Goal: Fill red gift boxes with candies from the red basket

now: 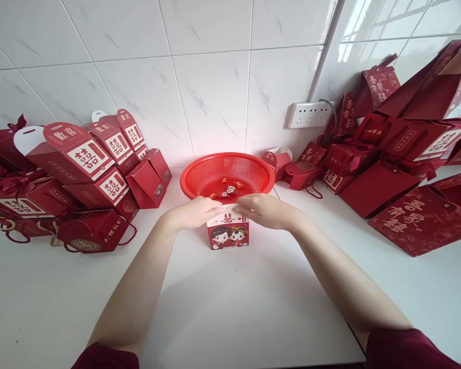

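A small red and white gift box, printed with two cartoon figures and a double-happiness character, stands upright on the white table in front of me. My left hand grips its upper left side, fingers bent over the top. On the upper right, my right hand holds it the same way. The fingers hide most of the box's top edge. Just behind the box is a red plastic colander with several small wrapped sweets at its bottom.
Stacked red gift boxes fill the left side of the table. More red boxes and bags are piled on the right. A white power strip with a grey cable is on the tiled wall behind.
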`<state>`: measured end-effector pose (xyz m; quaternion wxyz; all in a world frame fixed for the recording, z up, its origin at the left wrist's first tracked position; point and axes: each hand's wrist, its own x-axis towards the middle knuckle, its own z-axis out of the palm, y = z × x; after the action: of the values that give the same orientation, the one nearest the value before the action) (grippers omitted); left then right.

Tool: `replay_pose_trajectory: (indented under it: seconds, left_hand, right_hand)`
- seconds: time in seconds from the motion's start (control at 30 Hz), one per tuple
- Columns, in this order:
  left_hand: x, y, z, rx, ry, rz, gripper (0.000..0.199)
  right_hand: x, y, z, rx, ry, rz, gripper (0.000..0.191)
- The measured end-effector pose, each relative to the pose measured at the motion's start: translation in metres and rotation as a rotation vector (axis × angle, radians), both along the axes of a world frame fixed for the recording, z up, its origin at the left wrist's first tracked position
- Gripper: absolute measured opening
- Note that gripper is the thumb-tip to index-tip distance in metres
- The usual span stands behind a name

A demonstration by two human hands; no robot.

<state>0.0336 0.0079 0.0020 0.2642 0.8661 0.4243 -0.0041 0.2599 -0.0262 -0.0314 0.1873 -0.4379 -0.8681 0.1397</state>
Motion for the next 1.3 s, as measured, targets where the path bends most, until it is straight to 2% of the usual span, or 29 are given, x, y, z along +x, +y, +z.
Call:
replay_pose_trajectory:
  seconds: [0.17, 0.27, 0.4, 0.73, 0.87, 0.97, 1.07, 1.13, 1.17, 1.23, 1.3]
  left_hand:
    - [-0.002, -0.001, 0.001, 0.006, 0.01, -0.009, 0.035]
    - [-0.006, -0.006, 0.006, 0.009, 0.033, -0.056, 0.032]
    - [-0.006, -0.013, 0.014, -0.011, -0.047, -0.147, 0.017]
    - [-0.009, -0.004, 0.017, -0.064, -0.105, -0.215, 0.015]
    - [-0.006, -0.004, 0.012, -0.08, -0.127, -0.204, 0.017]
    - [0.001, -0.005, 0.009, -0.009, -0.122, -0.167, 0.024]
    - [-0.005, -0.012, 0.019, 0.11, -0.109, -0.141, 0.025]
    - [-0.024, -0.022, 0.035, 0.196, -0.108, -0.069, 0.022]
    - [-0.038, -0.029, 0.045, 0.255, -0.123, 0.038, 0.022]
    - [-0.071, -0.045, 0.063, 0.467, -0.222, 0.292, 0.022]
    - [-0.106, -0.061, 0.075, 0.753, -0.419, 0.615, 0.023]
  right_hand:
    - [-0.001, -0.002, 0.0, 0.014, 0.026, -0.027, 0.036]
    - [0.003, -0.007, 0.005, -0.067, 0.009, 0.058, 0.037]
    - [0.005, -0.014, 0.011, -0.156, -0.01, 0.132, 0.037]
    - [0.001, -0.009, 0.01, -0.278, 0.086, 0.254, 0.038]
    - [0.004, -0.004, 0.005, -0.31, 0.127, 0.286, 0.038]
    - [0.006, -0.004, 0.006, -0.299, 0.125, 0.255, 0.037]
    - [0.009, -0.009, 0.014, -0.233, 0.128, 0.198, 0.035]
    - [0.011, -0.013, 0.02, -0.159, 0.16, 0.141, 0.034]
    - [0.012, -0.014, 0.021, -0.118, 0.177, 0.103, 0.032]
    - [0.013, -0.011, 0.016, -0.03, 0.183, 0.02, 0.028]
    - [0.009, -0.002, 0.002, 0.051, 0.146, -0.038, 0.027]
